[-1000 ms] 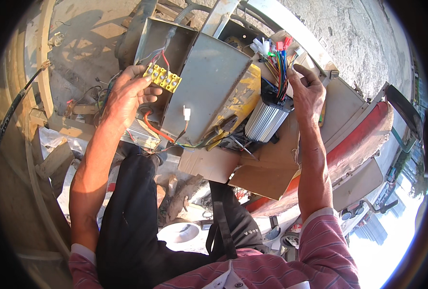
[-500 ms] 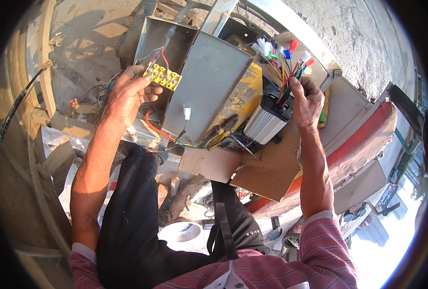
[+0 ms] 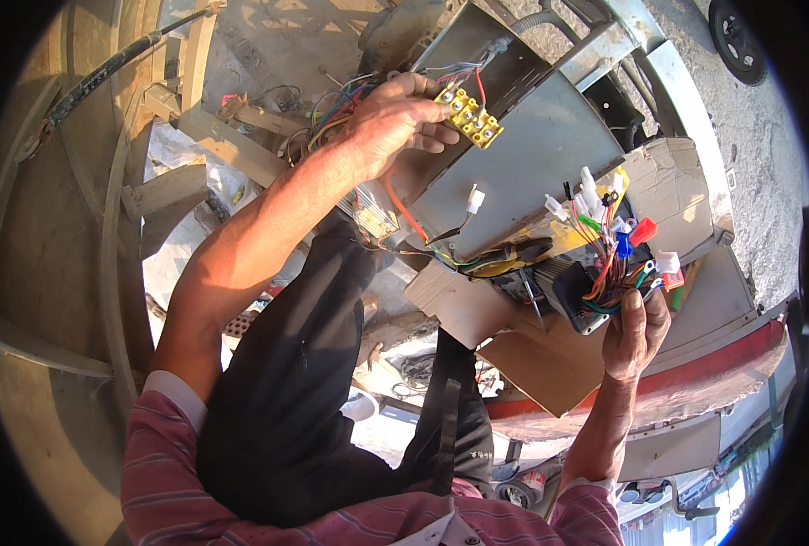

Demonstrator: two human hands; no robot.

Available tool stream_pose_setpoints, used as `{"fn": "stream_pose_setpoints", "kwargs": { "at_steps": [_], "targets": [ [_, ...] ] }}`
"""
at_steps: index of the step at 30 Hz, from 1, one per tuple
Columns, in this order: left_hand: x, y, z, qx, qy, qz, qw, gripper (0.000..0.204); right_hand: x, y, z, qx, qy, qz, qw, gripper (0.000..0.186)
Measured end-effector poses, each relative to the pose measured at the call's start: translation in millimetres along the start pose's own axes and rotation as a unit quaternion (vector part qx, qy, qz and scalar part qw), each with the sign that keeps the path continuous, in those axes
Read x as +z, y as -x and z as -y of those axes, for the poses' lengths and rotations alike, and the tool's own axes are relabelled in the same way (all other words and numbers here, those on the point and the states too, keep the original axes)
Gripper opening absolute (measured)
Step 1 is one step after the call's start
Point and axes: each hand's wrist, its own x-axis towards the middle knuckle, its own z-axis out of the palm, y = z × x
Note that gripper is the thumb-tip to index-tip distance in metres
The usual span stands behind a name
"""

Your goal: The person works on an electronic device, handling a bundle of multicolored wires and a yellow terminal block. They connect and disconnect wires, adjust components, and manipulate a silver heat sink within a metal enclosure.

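Note:
My left hand (image 3: 402, 120) pinches the left end of a yellow terminal block (image 3: 470, 119) with a row of screws. A red wire (image 3: 481, 86) runs from the block up toward an open metal box (image 3: 477, 45). My right hand (image 3: 635, 335) is closed on wires of a motor controller (image 3: 564, 284), a finned metal case with a dark end. Small ring ends (image 3: 654, 284) stick out above my right fingertips. Loose wires (image 3: 610, 264) fan up beside that hand, ending in white, red, blue and green plug connectors.
A grey metal panel (image 3: 523, 155) lies between my hands. A white connector (image 3: 475, 198) on a short lead rests over it. Cardboard (image 3: 541, 364) lies below the controller. Wooden framing (image 3: 231, 150) stands at left, and pliers (image 3: 513, 253) lie near the panel's lower edge.
The view has turned, shifting the box and panel rightward. My right hand sits lower in the picture, with ring ends now showing above its fingers. My left hand keeps hold of the terminal block.

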Motion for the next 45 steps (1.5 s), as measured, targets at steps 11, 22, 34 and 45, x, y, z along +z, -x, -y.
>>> {"fn": "stream_pose_setpoints", "kwargs": {
  "at_steps": [11, 22, 34, 45],
  "targets": [
    [-4.4, -3.1, 2.0, 0.002, 0.013, 0.034, 0.999, 0.036, 57.7, 9.0, 31.8, 0.054, -0.065, 0.039, 0.996, 0.024],
    [-1.5, -10.8, -2.7, -0.026, -0.017, -0.005, 1.0, 0.028, 179.0, -38.2, 4.5, 0.099, -0.004, 0.102, 0.99, 0.036],
    [3.5, -14.4, -5.9, -0.039, 0.052, 0.014, 0.998, 0.034, 222.5, -48.2, -32.5, 0.014, 0.206, 0.079, 0.975, 0.024],
    [-3.6, -21.5, 1.9, -0.024, 0.098, 0.019, 0.995, 0.034, 211.6, -57.6, -48.6, 0.005, 0.228, 0.121, 0.966, 0.029]
  ]
}}
